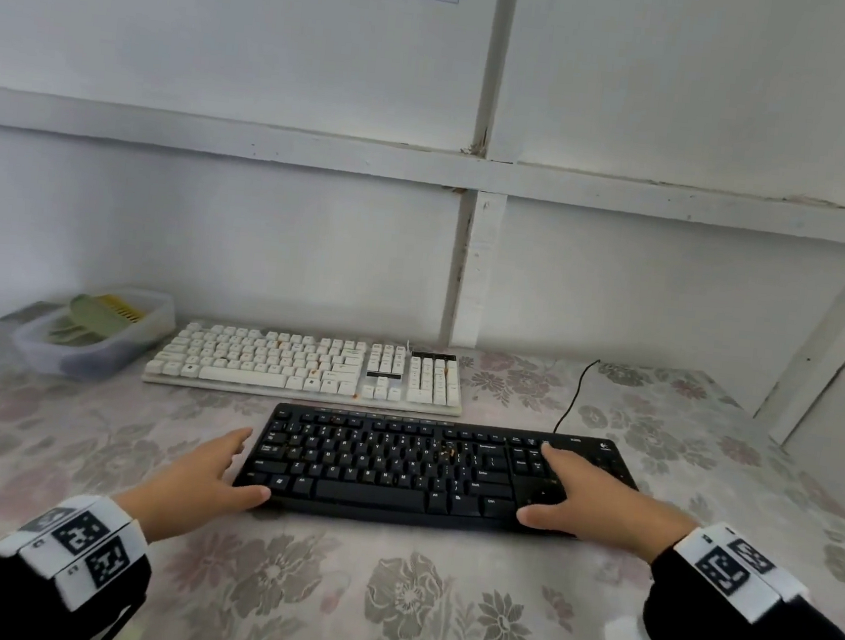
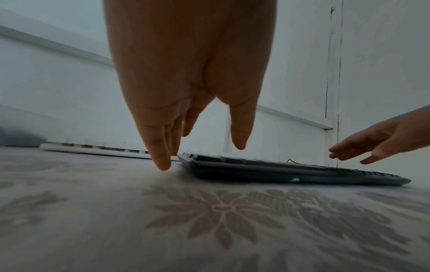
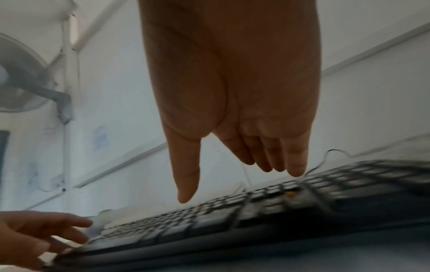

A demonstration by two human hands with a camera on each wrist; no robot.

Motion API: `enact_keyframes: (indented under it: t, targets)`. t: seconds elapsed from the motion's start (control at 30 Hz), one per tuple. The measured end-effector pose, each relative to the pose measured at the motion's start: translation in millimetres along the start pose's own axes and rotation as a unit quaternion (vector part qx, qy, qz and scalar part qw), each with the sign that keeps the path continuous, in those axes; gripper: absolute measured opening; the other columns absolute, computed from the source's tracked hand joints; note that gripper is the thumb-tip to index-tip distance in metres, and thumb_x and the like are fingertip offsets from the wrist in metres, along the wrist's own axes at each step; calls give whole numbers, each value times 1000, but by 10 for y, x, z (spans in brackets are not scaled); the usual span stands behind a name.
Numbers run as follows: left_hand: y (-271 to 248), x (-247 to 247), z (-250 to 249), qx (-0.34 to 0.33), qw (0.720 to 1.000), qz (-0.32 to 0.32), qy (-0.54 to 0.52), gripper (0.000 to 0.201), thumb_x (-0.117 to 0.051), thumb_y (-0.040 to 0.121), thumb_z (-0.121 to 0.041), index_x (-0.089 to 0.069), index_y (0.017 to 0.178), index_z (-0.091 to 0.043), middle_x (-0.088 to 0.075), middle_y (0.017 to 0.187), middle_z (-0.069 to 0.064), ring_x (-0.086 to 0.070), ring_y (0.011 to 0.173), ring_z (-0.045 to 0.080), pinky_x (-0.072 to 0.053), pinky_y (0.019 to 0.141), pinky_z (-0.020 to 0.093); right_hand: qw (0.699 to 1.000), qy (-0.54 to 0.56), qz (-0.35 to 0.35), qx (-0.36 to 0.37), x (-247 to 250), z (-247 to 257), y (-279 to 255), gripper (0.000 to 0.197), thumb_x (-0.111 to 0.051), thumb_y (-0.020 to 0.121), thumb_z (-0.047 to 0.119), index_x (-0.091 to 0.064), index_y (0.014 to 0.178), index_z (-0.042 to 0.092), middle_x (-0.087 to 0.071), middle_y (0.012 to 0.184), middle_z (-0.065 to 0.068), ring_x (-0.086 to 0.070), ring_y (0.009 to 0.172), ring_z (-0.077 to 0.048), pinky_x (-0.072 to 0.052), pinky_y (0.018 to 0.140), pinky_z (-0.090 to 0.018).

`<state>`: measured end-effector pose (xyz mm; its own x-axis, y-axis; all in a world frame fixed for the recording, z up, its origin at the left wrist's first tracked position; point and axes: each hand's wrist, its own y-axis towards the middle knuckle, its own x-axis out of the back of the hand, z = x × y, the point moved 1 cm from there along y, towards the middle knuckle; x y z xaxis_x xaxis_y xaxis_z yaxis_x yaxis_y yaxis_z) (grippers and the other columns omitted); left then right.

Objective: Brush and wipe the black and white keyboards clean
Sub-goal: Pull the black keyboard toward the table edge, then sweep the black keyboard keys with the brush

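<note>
Neither grip has closed on anything: the left hand (image 1: pixel 199 473) lies with straight fingers at the left end of the black keyboard (image 1: pixel 396 464), its thumb at the front corner, while the right hand (image 1: pixel 594 496) spreads loosely over the right end, fingers reaching across the keys and thumb at the front edge. From the left wrist view the left hand (image 2: pixel 186 88) points down just beside the keyboard's end (image 2: pixel 279 171); whether the fingertips touch it I cannot tell. In the right wrist view the right hand (image 3: pixel 232 103) hangs just above the keys, which are blurred. Behind the black board, close and parallel, lies the white keyboard (image 1: pixel 302 365) — orange specks dot both sets of keys. At the far left a translucent plastic tub (image 1: pixel 98 340) holds a pale green brush (image 1: pixel 88 313); its other contents are too blurred to name. A thin black cable (image 1: pixel 575 396) curls away behind. The surface wears a floral cloth (image 1: pixel 383 600) — soft, grey and faded pink
</note>
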<state>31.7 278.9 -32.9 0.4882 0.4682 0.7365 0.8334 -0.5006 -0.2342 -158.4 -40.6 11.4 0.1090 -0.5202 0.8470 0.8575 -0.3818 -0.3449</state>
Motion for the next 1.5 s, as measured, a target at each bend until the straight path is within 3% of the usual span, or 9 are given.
enact_keyframes:
  t: [0.33, 0.73, 0.93, 0.97, 1.0, 1.07, 1.2, 1.33, 1.5]
  targets:
    - [68, 522, 464, -34, 998, -46, 6, 76, -67, 83, -34, -26, 145, -22, -41, 144, 3, -41, 130, 17, -39, 102, 30, 987, 21, 40, 154, -421, 1458, 357, 90, -62, 87, 45, -5, 152, 19, -8, 159, 5, -13, 145, -11, -15, 114, -24]
    - [569, 1812, 1410, -73, 993, -98, 2, 74, -67, 83, -29, -27, 145, -17, -35, 148, 1, -37, 133, 19, -33, 109, 35, 981, 39, 21, 187, -999, 3343, 1142, 86, -58, 90, 43, -8, 152, 13, -10, 159, -1, -13, 145, -14, -14, 113, -22]
    - [927, 2297, 1924, -34, 992, -121, -24, 80, -69, 82, -35, -25, 146, -17, -31, 150, 5, -34, 135, 24, -31, 111, 39, 973, 131, 13, 189, -1274, 4122, 1533, 64, -60, 92, 23, -28, 146, 10, -37, 147, -4, -36, 134, -19, -26, 86, -6]
    - [990, 2343, 1973, -24, 993, -116, -27, 80, -68, 83, -33, -22, 147, -15, -29, 151, 6, -32, 136, 24, -31, 111, 39, 973, 137, 17, 186, -1351, 4233, 1639, 66, -63, 90, 27, -29, 144, 10, -40, 144, -4, -40, 132, -23, -29, 94, -9]
    - [1055, 2378, 2011, -16, 993, -111, -30, 79, -66, 85, -30, -21, 148, -14, -28, 152, 7, -31, 137, 25, -30, 110, 38, 972, 144, 19, 183, -1434, 4328, 1770, 72, -65, 87, 35, -29, 144, 11, -40, 144, -6, -43, 129, -25, -34, 104, -22]
    - [1189, 2423, 2064, -8, 994, -106, -37, 75, -63, 87, -30, -20, 147, -13, -27, 153, 7, -30, 138, 24, -29, 109, 37, 975, 149, 19, 166, -1595, 4478, 2027, 87, -66, 79, 48, -24, 145, 11, -39, 145, -7, -45, 126, -27, -41, 103, -37]
    - [1394, 2462, 2150, 8, 994, -85, -69, 76, -59, 89, -36, -16, 148, -14, -23, 155, 5, -27, 140, 23, -26, 112, 37, 971, 196, -13, 138, -1837, 4584, 2492, 107, -64, 56, 61, -25, 143, 14, -43, 140, -6, -46, 126, -25, -43, 102, -41]
    - [1497, 2494, 2226, 18, 990, -56, -128, 83, -62, 86, -36, -13, 150, -16, -18, 156, 3, -22, 142, 21, -23, 115, 38, 971, 202, -22, 125, -1880, 4629, 2568, 96, -72, 69, 46, -22, 144, 12, -45, 138, -7, -46, 126, -24, -43, 103, -40]
    - [1504, 2542, 2256, 23, 991, -27, -128, 81, -62, 87, -32, -15, 150, -15, -28, 153, 2, -32, 137, 21, -28, 112, 36, 968, 214, 0, 133, -1877, 4649, 2562, 96, -71, 77, 39, -14, 149, 10, -47, 139, -7, -47, 125, -23, -43, 103, -39]
